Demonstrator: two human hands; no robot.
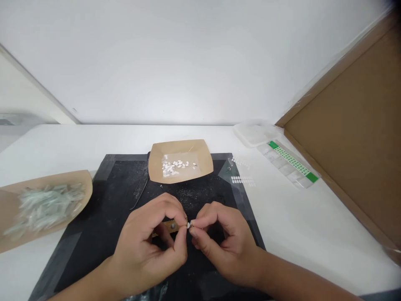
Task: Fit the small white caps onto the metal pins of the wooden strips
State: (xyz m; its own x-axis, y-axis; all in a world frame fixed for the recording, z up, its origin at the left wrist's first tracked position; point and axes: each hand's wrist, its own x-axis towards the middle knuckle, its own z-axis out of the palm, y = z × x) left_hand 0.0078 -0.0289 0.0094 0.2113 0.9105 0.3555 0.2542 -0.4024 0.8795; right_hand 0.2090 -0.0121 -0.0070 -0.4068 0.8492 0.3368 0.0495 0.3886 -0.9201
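Pinching wht pc (188,225) w/ hands (150,236) (230,242)

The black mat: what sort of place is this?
Probably a bench for fine handwork: a black mat spread on a white table, a cardboard tray holding small white pieces, and another tray heaped with pale items.

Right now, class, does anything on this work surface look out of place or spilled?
Only some pale specks on the black mat, near the left of the central tray: they lie scattered outside it, like stray residue, though too small to identify.
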